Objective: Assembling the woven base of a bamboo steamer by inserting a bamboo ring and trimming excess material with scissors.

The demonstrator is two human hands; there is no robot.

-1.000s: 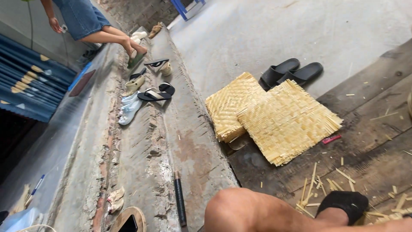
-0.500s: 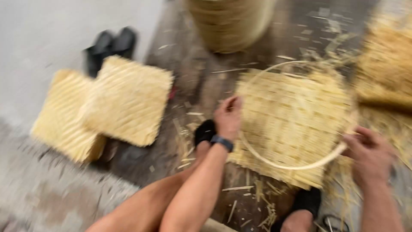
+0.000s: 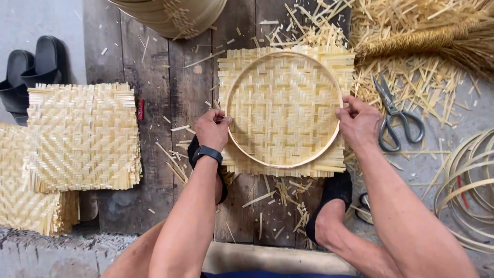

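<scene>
Left hand: the left hand (image 3: 212,128) sits at the left edge of the bamboo hoop (image 3: 242,146), fingers curled shut in a narrow grip that pinches the rim; a dark wristband circles the wrist.
Right hand: the right hand (image 3: 358,122) is at the hoop's right edge, thumb and fingers closed on the rim in the same narrow grip.
Hoop: a thin pale ring lying flat, held at its two opposite sides between the hands.
Woven mat: a square woven mat (image 3: 284,105) of pale bamboo strips lies under the hoop on the plank floor (image 3: 190,77); its corners and frayed edges stick out beyond the ring.
Feet: a dark slipper (image 3: 337,188) on the person's foot rests at the mat's lower right edge; another dark one shows beside the left wrist.
Scissors: grey scissors (image 3: 395,116) lie just right of the right hand, on the loose cuttings.
Cuttings: bamboo offcuts (image 3: 411,77) are strewn thick at the upper right and thin across the planks below the mat.
Finished mats: two more woven squares (image 3: 82,136) lie overlapped at the left, well apart from the hands.
Sandals: a pair of black sandals (image 3: 33,64) stands at the upper left, touching the stacked squares.
Spare hoops: coiled bamboo rings (image 3: 465,185) lie at the right edge.
Baskets: a stack of round baskets (image 3: 170,15) shows at the top.
</scene>
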